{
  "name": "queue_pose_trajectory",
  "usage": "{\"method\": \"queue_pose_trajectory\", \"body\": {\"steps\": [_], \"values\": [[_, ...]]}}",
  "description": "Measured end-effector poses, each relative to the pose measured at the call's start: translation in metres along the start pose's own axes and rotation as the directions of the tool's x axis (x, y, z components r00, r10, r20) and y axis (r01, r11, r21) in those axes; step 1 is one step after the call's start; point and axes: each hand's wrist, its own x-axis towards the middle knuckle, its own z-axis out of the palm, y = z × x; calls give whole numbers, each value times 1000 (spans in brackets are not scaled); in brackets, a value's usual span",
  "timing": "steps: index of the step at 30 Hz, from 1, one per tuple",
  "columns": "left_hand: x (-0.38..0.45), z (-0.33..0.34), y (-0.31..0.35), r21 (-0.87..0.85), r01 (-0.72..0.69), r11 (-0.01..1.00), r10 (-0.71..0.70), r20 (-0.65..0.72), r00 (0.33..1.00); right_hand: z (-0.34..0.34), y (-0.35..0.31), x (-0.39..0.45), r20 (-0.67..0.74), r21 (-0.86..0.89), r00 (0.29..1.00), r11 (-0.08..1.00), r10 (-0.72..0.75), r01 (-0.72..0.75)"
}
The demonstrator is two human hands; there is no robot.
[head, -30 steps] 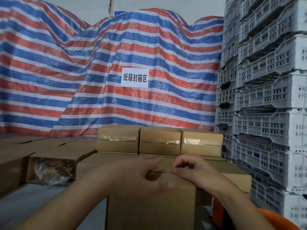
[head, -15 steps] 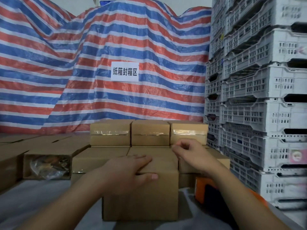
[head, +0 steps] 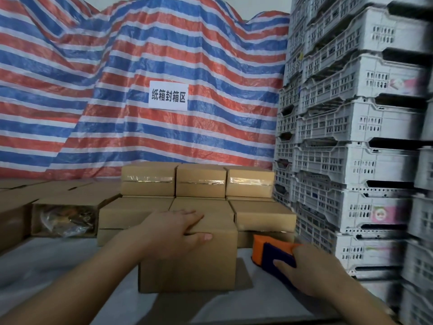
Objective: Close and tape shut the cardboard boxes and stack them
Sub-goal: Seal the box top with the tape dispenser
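In the head view the near cardboard box (head: 187,261) stands on the grey table (head: 46,266), the left hand (head: 174,233) flat on its top front edge, fingers straight and thumb down its face. Just right of that box the right hand (head: 314,268) wraps an orange-and-blue tape dispenser (head: 273,253); only its thumb shows, its fingers hidden behind. Behind the box 3 taped boxes (head: 199,184) top a stack, and left of it an open box (head: 63,219) holds blurred bagged contents.

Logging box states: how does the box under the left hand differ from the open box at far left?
The near box has its flaps shut, while the open box shows bagged contents. The left hand rests on the near box; nothing touches the open box. The near box stands alone; the open box sits among others. Both are plain brown cardboard.
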Motion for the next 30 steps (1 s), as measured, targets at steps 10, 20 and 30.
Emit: {"method": "queue_pose_trajectory", "body": {"steps": [10,20,30], "values": [[-3,-21,1,-511,164,844,-88,169,982,6,-1,0,-192,6,976,995,100,-101],[-2,-26,-22,-833,133,538,-60,119,991,-119,-67,37,12,956,1000,294,-17,-7],[16,-18,-30,-993,97,-74,-248,112,962,-116,-124,85,157,977,935,190,-317,-100]]}}
